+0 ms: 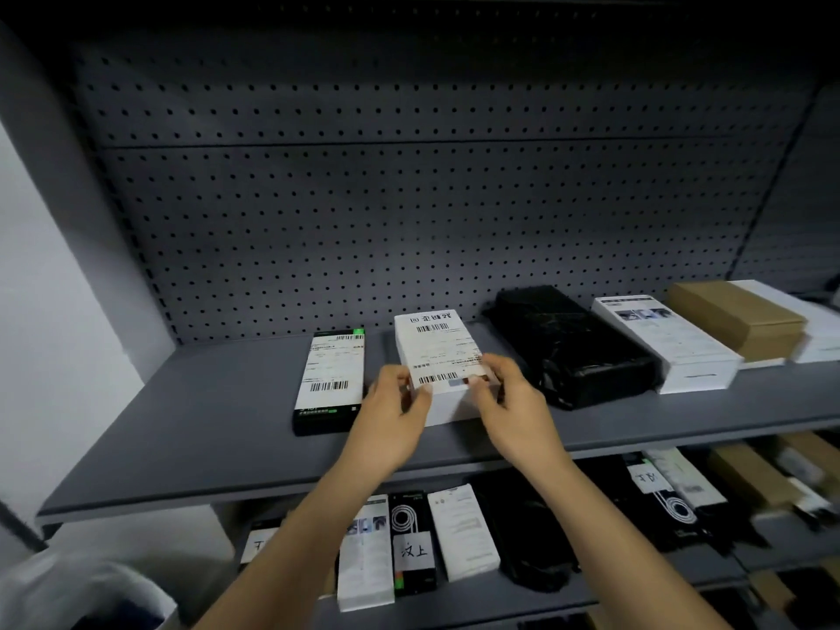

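A white box [434, 343] with a barcode shipping label on top lies on the grey shelf [218, 425], its near end toward me. My left hand [393, 416] pinches the near left corner of the box. My right hand [509, 397] grips the near right corner, thumb on the label. Both arms reach up from the bottom of the view.
On the same shelf lie a black box with a white label [329, 384] to the left, a black plastic-wrapped parcel [572, 347], a white box [663, 343] and a brown carton [736, 318] to the right. A pegboard [409, 211] backs the shelf. The lower shelf holds several boxes [459, 534].
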### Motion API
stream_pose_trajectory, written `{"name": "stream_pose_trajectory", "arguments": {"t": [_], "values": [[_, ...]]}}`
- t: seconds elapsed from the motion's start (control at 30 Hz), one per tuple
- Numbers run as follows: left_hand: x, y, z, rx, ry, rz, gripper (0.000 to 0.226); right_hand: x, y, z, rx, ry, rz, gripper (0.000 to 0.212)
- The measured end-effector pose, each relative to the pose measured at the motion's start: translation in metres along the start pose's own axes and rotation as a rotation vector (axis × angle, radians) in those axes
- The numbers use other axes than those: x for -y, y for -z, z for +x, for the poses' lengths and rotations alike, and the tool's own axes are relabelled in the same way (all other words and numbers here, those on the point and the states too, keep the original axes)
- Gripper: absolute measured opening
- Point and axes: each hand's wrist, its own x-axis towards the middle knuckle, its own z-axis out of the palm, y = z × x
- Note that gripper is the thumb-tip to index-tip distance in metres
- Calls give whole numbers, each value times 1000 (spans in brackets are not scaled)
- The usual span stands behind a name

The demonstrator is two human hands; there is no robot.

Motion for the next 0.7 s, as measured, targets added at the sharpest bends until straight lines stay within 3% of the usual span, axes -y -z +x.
{"name": "stream_pose_trajectory", "arguments": {"t": [0.07,0.2,0.3,0.5,0.7], "values": [[2,0,0,10,-2,-25,31,2,0,1,16,-88,20,46],[2,-3,3,-1,-8,-10,32,2,-2,6,33,-150,66,28],[-5,-6,-3,-41,-27,-129,40,0,-2,4,-27,-141,166,25],[-38,-6,-18,-135,-206,-454,51,10,12,-6,-152,111,509,31],[-57,-20,-18,-151,-316,-597,52,11,31,-5,-173,248,590,40]]}}
